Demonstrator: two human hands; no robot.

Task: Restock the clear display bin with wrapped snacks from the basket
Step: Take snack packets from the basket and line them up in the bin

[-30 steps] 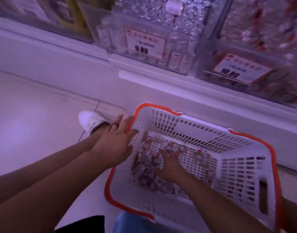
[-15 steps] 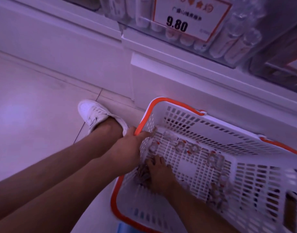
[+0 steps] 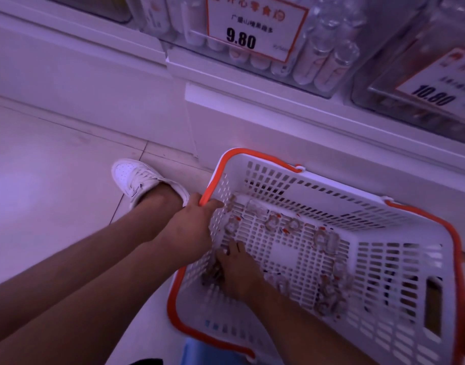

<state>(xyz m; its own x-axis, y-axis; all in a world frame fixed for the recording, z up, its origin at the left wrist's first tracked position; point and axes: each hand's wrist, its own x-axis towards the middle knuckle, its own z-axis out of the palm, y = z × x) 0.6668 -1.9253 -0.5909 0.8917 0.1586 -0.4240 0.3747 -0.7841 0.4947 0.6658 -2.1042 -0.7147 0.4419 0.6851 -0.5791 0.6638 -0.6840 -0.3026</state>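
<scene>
My left hand has moved onto the basket rim and grips it — my right hand now gathers wrapped snacks in the near-left corner, fingers curled over a clump.

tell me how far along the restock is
Done: the clear display bin above already looks well filled. In hand: the left hand grips the basket rim while the right hand gathers wrapped snacks from the floor of it. Left: only scattered snacks remain to lift into the bin.
</scene>
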